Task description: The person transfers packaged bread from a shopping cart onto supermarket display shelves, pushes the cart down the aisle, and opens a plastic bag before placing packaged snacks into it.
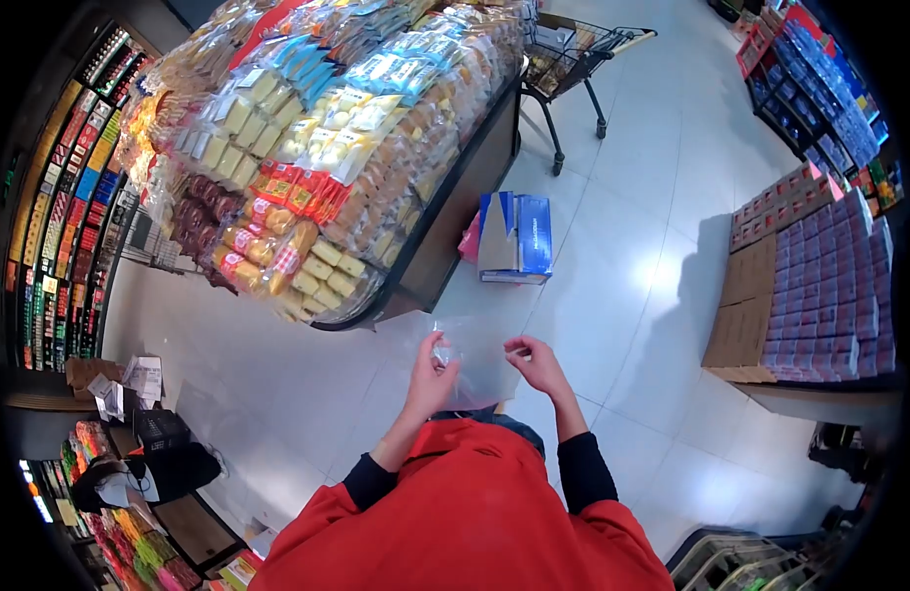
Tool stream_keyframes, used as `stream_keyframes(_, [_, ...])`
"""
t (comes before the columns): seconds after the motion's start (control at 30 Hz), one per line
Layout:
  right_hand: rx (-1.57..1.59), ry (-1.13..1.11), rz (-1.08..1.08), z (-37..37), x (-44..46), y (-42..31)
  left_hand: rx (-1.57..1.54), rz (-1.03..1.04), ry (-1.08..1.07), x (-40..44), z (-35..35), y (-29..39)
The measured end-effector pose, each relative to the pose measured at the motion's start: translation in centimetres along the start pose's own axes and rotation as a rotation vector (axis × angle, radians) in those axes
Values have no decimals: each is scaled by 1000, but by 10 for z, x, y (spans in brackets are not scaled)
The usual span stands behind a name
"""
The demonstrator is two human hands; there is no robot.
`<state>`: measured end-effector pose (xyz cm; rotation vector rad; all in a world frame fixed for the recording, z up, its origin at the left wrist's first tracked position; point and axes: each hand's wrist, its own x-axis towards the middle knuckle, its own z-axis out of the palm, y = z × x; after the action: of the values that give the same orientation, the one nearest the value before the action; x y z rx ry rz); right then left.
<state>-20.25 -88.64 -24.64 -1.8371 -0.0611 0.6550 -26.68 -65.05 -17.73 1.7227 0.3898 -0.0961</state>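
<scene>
A clear plastic bag (471, 389) hangs in front of my red top, between my two hands. My left hand (433, 380) is closed on the bag's left side, thumb and fingers bent around the thin film. At the bag's right edge is my right hand (539, 366), its fingers curled in a pinch that seems to hold the film. The bag is see-through, and nothing can be made out inside it. Beyond my hands, the corner of a display stand (425, 271) piled with packaged breads (277, 251) comes close to the bag.
On the floor ahead stands a blue and white carton (515, 238), with something pink beside it. A shopping cart (573, 54) is at the far end of the stand. Stacked boxes (809, 295) line the right side. At lower left, a person (159, 473) is near shelves.
</scene>
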Motion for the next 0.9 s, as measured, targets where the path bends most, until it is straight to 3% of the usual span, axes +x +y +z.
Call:
stream_keyframes(0.07, [-17, 27, -120, -38, 37, -12, -25, -5, 30, 28, 26, 7])
stream_keyframes(0.37, [-49, 57, -22, -227, 120, -57, -312, -40, 30, 203, 145, 115])
stream_keyframes(0.43, [-50, 105, 1, -265, 135, -65, -140, -27, -19, 241, 171, 137])
stream_keyframes(0.57, [-17, 59, 64, -333, 179, -59, -279, -94, 17, 293, 219, 160])
stream_keyframes(0.67, [68, -2, 123, -373, 221, -61, -335, 7, 121, 318, 264, 151])
stream_keyframes(0.73, [69, -51, 106, -402, 252, -54, -379, -98, 62, 341, 294, 157])
stream_keyframes(0.9, [69, -112, 42, -500, 339, -51, -342, -97, 53, 403, 381, 193])
